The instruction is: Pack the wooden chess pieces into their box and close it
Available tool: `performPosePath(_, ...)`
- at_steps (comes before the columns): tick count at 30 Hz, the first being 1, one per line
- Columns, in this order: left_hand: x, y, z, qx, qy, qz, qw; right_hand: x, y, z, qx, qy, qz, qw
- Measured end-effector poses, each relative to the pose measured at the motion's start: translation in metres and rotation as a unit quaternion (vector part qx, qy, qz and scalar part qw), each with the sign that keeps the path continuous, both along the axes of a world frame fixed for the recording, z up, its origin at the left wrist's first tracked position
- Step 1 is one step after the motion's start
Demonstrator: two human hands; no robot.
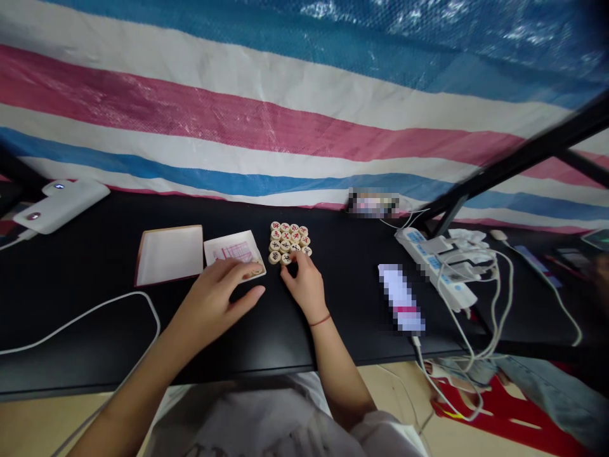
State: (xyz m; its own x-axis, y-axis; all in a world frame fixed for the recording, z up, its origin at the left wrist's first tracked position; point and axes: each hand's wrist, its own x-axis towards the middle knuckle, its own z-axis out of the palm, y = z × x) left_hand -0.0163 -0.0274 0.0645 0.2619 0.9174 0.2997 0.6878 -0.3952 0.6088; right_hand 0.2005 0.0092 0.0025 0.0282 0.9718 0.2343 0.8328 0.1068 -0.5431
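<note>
A tight block of several round wooden xiangqi pieces (288,242) with red and dark characters lies on the black desk (109,273). The fingertips of my right hand (304,285) press against the block's lower edge, and I cannot tell whether they grip a piece. A thin red cord circles that wrist. My left hand (219,304) lies open with its fingertips on the lower edge of a printed paper sheet (233,251). Left of that sheet sits a shallow white box lid (169,255) with a brown rim.
A white power strip (435,266) crowded with plugs and cables sits to the right, beside a blurred phone (402,298). A white power bank (59,204) lies at the far left, and a white cable (80,324) curves along the desk. A striped tarp hangs behind.
</note>
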Motion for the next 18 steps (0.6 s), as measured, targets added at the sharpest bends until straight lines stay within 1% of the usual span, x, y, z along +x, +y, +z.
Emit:
performPosePath(2, 0.000, 0.015, -0.014, 0.013, 0.095, 0.002, 0.995, 0.000, 0.000, -0.001, 0.004, -0.002, -0.003, 1.000)
performPosePath(3, 0.000, 0.021, -0.022, 0.020, 0.152, 0.011, 0.988, -0.001, 0.000, -0.001, 0.007, -0.001, -0.004, 1.000)
performPosePath(4, -0.001, 0.026, -0.030, 0.013, 0.185, 0.015, 0.983, -0.001, 0.000, -0.002, 0.008, 0.000, -0.005, 1.000)
performPosePath(6, -0.005, 0.032, -0.042, -0.004, 0.214, 0.007, 0.977, -0.001, 0.001, -0.003, 0.007, 0.003, -0.008, 1.000)
performPosePath(8, -0.009, 0.035, -0.050, -0.013, 0.211, -0.004, 0.977, -0.001, 0.002, -0.004, 0.003, 0.008, -0.009, 1.000)
performPosePath(11, -0.014, 0.037, -0.054, -0.020, 0.195, -0.030, 0.980, -0.002, 0.002, -0.002, 0.013, 0.016, -0.010, 1.000)
performPosePath(14, -0.018, 0.040, -0.054, -0.029, 0.191, -0.059, 0.979, -0.004, -0.001, 0.002, 0.065, 0.033, -0.013, 0.997)
performPosePath(16, -0.018, 0.042, -0.052, -0.028, 0.188, -0.065, 0.980, -0.009, -0.004, 0.004, 0.093, 0.047, 0.020, 0.994)
performPosePath(18, -0.016, 0.042, -0.051, -0.020, 0.186, -0.058, 0.981, -0.016, -0.008, 0.005, 0.081, 0.047, 0.079, 0.993)
